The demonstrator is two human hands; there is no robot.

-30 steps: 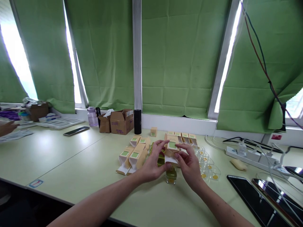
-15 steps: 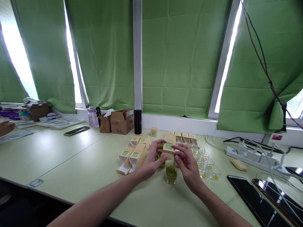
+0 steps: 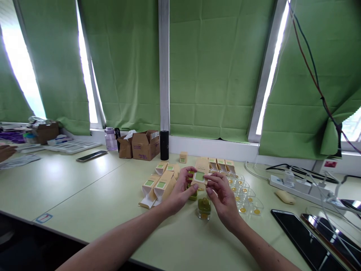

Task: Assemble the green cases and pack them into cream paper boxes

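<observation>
1. I'm looking down on a wide, smooth pale-green table [image 3: 84,195] that runs under pleated green curtains [image 3: 214,67], with matte fabric creased in a grid.
2. Far right, two glossy black slabs [image 3: 307,239] lie flat beside a white power strip [image 3: 299,185] with tangled cables.
3. Back left, an open brown corrugated carton [image 3: 145,145] stands on the table; it has purple print that I can't read.
4. Left of centre lies a cluster of tan cardboard cartons [image 3: 158,185], each with a green square label and white end flaps hanging open.
5. My left hand [image 3: 179,192] is curled, with the thumb and fingers pinching the left edge of the small carton [image 3: 200,176]. That carton is held above the table at centre, green label facing me; any lettering on it is too small to read.
6. My right hand [image 3: 222,197] is gripping the same carton on its right side, fingertips on it.
7. Just below my hands a small square glass bottle [image 3: 204,208] with a green top and clear base sits upright on the table.
8. To the right, clear plastic trays [image 3: 248,197] hold small yellow dots.
</observation>
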